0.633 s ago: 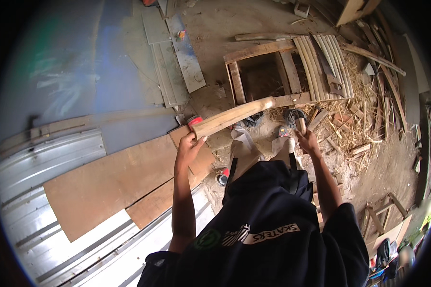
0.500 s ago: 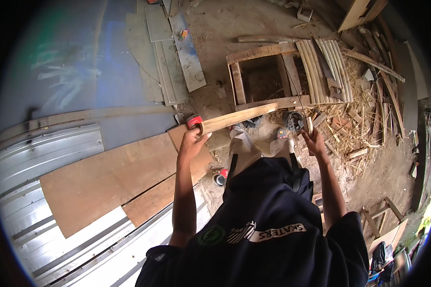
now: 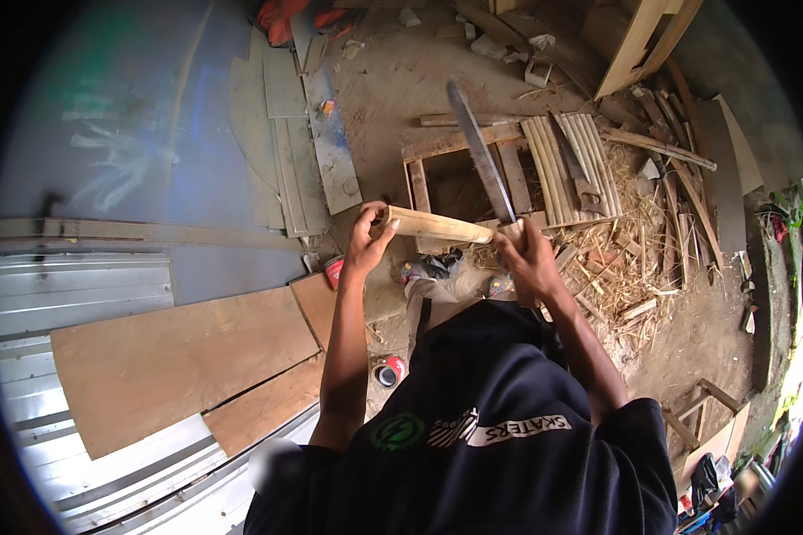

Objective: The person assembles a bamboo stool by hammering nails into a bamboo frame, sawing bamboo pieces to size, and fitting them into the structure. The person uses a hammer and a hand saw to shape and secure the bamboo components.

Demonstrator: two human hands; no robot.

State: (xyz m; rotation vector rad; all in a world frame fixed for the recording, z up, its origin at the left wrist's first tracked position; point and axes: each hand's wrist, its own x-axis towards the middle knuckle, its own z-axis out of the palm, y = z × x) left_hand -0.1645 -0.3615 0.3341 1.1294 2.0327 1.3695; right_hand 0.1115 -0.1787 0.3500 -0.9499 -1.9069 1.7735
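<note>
So the left hand (image 3: 366, 239) is clamped on one end of a pale wooden piece (image 3: 437, 225) that runs crosswise to its right, other end just beside the right hand (image 3: 528, 259), which grips a long blade (image 3: 480, 152) pointing away toward the wooden frame (image 3: 437, 147).

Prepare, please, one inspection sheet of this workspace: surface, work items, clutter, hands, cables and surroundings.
Surface: dirt floor.
Work items: pale wood piece; long-bladed tool; slatted wooden frame with handsaw lying on its slats.
Clutter: straw-like debris and offcuts to the right; open red can near the legs.
Hands: left hand grips the piece's left end; right hand grips the tool's handle, close to the piece's other end, contact unclear.
Cables: nothing seen.
Surroundings: corrugated metal sheets at left, brown panels lying over them.
</note>
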